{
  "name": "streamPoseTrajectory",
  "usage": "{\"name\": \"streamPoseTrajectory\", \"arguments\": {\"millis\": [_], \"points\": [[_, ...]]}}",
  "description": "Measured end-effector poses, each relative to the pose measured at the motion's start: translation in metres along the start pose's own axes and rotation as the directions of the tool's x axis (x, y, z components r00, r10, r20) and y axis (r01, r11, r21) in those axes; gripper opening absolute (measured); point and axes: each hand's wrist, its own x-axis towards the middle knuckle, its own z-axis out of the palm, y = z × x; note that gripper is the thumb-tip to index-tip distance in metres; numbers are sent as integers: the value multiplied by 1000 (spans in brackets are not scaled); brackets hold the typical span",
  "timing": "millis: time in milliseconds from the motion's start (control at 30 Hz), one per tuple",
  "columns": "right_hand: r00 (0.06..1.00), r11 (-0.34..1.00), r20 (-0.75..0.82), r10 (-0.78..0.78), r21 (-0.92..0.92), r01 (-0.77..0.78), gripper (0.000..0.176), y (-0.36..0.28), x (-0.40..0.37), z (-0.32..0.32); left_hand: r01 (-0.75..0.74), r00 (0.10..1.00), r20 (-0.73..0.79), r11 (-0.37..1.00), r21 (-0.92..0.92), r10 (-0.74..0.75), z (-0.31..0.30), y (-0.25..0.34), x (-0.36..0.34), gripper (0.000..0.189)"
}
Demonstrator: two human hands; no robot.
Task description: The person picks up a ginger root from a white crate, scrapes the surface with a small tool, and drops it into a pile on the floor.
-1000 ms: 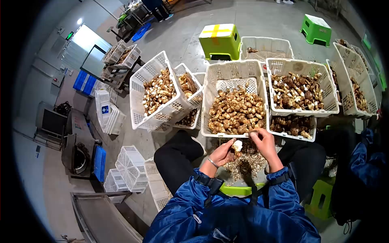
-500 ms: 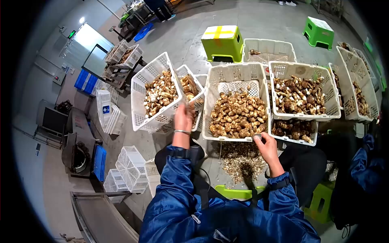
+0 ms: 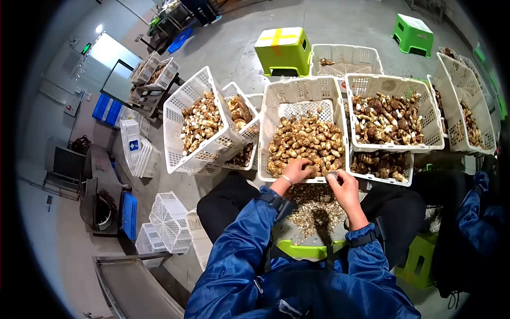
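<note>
The middle white crate (image 3: 264, 133) holds a heap of brown mushrooms (image 3: 305, 141) in front of me. At its near edge, my left hand (image 3: 296, 171) has its fingers curled round a mushroom (image 3: 314, 170) from the heap. My right hand (image 3: 346, 190) is closed just beside it, at the crate's near right corner. Between its thumb and fingers is a small greyish thing (image 3: 333, 175), too small to name. Left of the middle crate, a tilted white crate (image 3: 175, 130) contains mushrooms with pale cut ends (image 3: 202, 119).
To the right, a white crate (image 3: 396, 146) of darker mushrooms rests on another crate (image 3: 406, 175). Trimmings (image 3: 313, 212) litter the floor between my knees. Green stools (image 3: 284, 50) stand beyond the crates. A person's blue sleeve (image 3: 481, 218) is at the far right.
My left hand has moved right, from the tilted left crate to the mushrooms in the middle crate. My right hand stays at the near right corner, still closed. The view has shifted slightly.
</note>
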Motion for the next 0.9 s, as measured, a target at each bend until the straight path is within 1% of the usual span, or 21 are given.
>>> {"name": "streamPoseTrajectory", "arguments": {"millis": [33, 67, 133, 167, 200, 233, 267, 333, 367, 467, 500, 567, 600, 633, 733, 767, 800, 833, 867, 900], "points": [[1000, 1000, -4, -6, 20, 6, 20, 3, 0, 1, 45, 999, 16, 976, -212, -43, -4, -12, -6, 43], [1000, 1000, 5, 1, 14, -1, 20, 4, 1, 1, 32, 999, 23, 925, -378, -25, -5, -22, -13, 43], [997, 999, 73, 7, 34, -10, 19, 4, -1, 1, 114, 993, 98, 804, -583, -70, -30, 0, -43, 37], [997, 999, 76, -17, 47, 13, 19, 4, -1, 3, 234, 972, 182, 571, -787, -149, -37, 14, -57, 35], [996, 998, 82, -41, 60, 36, 19, 5, -2, 6, 328, 939, 281, 274, -904, -196, -43, 28, -71, 33], [994, 996, 87, -65, 72, 59, 20, 5, -3, 9, 290, 950, 256, 198, -936, -177, -48, 43, -82, 30], [991, 992, 90, -102, 85, 94, 20, 3, -4, 11, 266, 958, 252, 95, -959, -135, -51, 49, -91, 30], [980, 980, 89, -176, 105, 166, 20, -1, -6, 12, 186, 980, 168, 183, -965, -107, -44, 52, -99, 32], [978, 979, 115, -174, 130, 159, 21, -5, -8, 12, 159, 982, 132, 205, -966, -136, -40, 55, -102, 38], [972, 975, 141, -190, 146, 169, 21, -8, -12, 10, 38, 995, -5, 431, -902, -99, -36, 62, -110, 41], [972, 975, 161, -171, 169, 144, 21, -8, -13, 9, -45, 989, -109, 491, -870, -104, -39, 75, -114, 39], [968, 972, 181, -175, 187, 141, 21, -9, -15, 8, -67, 977, -200, 781, -621, -76, -49, 87, -120, 42], [966, 971, 190, -176, 198, 138, 21, -10, -16, 7, -68, 970, -238, 886, -459, -49, -52, 90, -121, 43], [967, 973, 194, -167, 192, 129, 21, -11, -17, 7, -217, 917, -388, 930, -295, 91, -50, 91, -120, 40], [968, 975, 198, -152, 188, 115, 20, -15, -20, 4, -249, 887, -441, 946, -207, 137, -51, 105, -126, 34], [968, 973, 196, -156, 197, 117, 20, -17, -20, 3, -276, 878, -451, 940, -200, 162, -52, 109, -127, 32], [968, 971, 194, -161, 206, 120, 20, -18, -20, 2, -273, 878, -454, 939, -210, 154, -51, 109, -127, 31], [972, 972, 233, -34, 233, -22, 18, -15, -20, 2, -269, 878, -457, 938, -220, 145, -51, 108, -128, 31], [971, 968, 238, -22, 249, -39, 18, -12, -19, 0, -265, 877, -461, 937, -229, 135, -50, 107, -128, 31], [970, 963, 243, -10, 264, -56, 18, -11, -17, -1, -283, 869, -468, 936, -209, 159, -51, 108, -128, 31]]}}
